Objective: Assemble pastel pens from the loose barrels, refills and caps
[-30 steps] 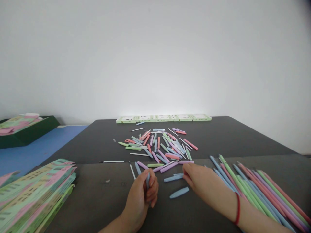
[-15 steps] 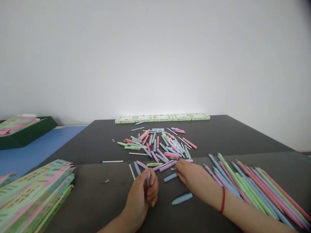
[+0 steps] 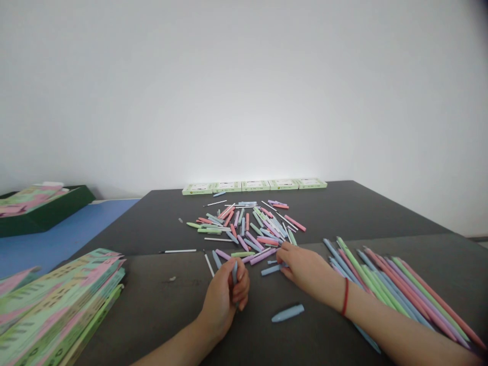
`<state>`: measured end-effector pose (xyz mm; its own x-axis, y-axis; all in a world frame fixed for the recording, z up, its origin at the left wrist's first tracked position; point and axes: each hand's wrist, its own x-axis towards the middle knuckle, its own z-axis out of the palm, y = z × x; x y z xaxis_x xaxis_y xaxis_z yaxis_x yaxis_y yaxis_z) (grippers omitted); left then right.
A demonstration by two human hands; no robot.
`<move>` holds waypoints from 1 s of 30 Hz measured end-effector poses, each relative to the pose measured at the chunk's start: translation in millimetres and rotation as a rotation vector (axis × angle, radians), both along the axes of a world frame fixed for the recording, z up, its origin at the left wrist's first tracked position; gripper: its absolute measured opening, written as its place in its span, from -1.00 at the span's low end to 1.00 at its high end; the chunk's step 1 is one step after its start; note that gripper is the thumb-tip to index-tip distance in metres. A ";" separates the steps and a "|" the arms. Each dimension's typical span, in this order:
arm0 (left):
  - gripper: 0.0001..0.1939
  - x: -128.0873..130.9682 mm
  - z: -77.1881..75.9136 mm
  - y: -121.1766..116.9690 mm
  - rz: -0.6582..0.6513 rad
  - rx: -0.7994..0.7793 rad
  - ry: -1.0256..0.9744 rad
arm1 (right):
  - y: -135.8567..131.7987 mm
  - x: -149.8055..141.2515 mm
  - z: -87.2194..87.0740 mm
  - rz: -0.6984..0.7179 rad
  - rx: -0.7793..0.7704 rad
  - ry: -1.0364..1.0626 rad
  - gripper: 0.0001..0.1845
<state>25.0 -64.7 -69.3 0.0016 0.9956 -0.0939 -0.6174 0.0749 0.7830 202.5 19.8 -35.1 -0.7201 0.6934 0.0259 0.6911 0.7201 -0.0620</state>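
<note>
My left hand (image 3: 223, 292) is closed around a blue pen barrel (image 3: 235, 273), held roughly upright. At the near edge of a heap of pastel pen parts, my right hand (image 3: 307, 268) has its fingers pinched together; whatever lies between the fingertips is hidden. Beside those fingers lies a blue pen piece (image 3: 270, 271), with a smaller blue piece (image 3: 272, 262) just behind it. A tapered blue barrel (image 3: 287, 313) rests on the table between my hands, closer to me. White refills (image 3: 209, 266) lie left of the heap's near edge.
Long pastel pens (image 3: 415, 300) lie in a row under and beyond my right forearm. Printed flat packs (image 3: 64, 305) are stacked at the left. Several pale green boxes (image 3: 254, 185) line the table's far edge. A dark green tray (image 3: 49, 211) holds more packaging.
The view has shifted slightly. My right hand has stayed pinched near the heap, its fingertips a little higher. My left hand still grips the blue barrel, now tipped slightly differently.
</note>
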 end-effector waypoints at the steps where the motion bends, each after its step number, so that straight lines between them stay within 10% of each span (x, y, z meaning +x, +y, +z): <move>1: -0.63 -0.2 -0.3 0.4 -0.004 0.007 0.007 | -1.7 -1.8 -1.3 -0.001 -0.001 -0.002 -0.87; 12: -0.66 -4.5 -5.8 4.7 -0.039 0.063 0.030 | -37.7 0.8 10.9 0.006 -0.026 0.010 -0.88; 18: -0.66 -6.1 -8.1 6.2 -0.062 0.089 0.006 | -73.2 8.3 -11.2 -0.031 -0.079 0.033 -0.86; 30: -0.73 -11.8 -2.6 9.7 -0.009 0.187 -0.078 | -67.3 -6.5 -23.6 -0.090 -0.117 0.176 -0.96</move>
<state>13.3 -54.9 -71.9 0.0109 0.9955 0.0936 -0.6766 -0.0616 0.7338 196.0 -47.5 -58.7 -0.6467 0.7602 0.0616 0.7233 0.6369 -0.2667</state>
